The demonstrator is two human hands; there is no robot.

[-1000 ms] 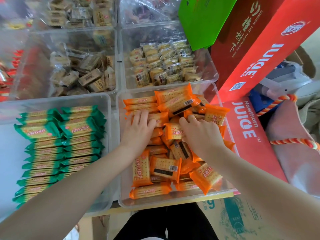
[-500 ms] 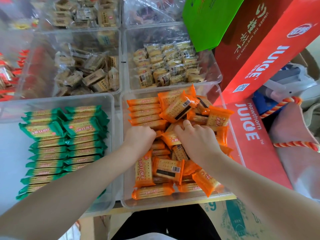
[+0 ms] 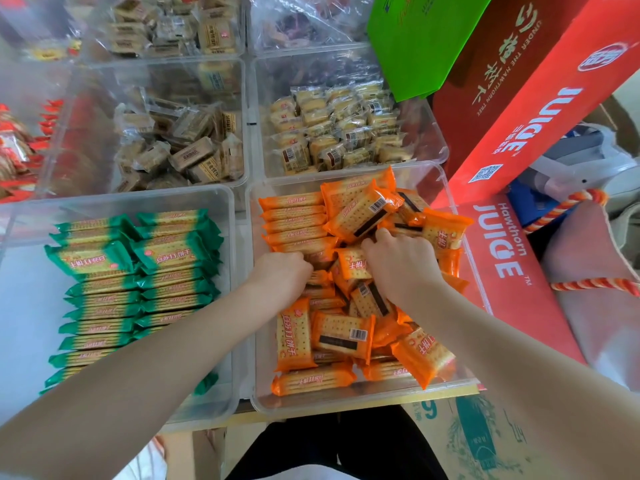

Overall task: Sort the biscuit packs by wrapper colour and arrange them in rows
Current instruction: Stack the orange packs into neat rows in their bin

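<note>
1. Both hands have curled since a second ago: left hand (image 3: 282, 275) and right hand (image 3: 401, 261) dig into the orange biscuit packs (image 3: 332, 336), grasping them inside the clear bin (image 3: 346, 403).
2. Left of it, green biscuit packs (image 3: 138, 271) lie in rows.
3. Beyond sit brown packs (image 3: 180, 147).

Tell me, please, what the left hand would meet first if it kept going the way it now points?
Most likely the neat row of orange packs stacked at the far left of the orange bin; the left hand points up-frame at them, knuckles nearly touching. Depth is unclear.
</note>
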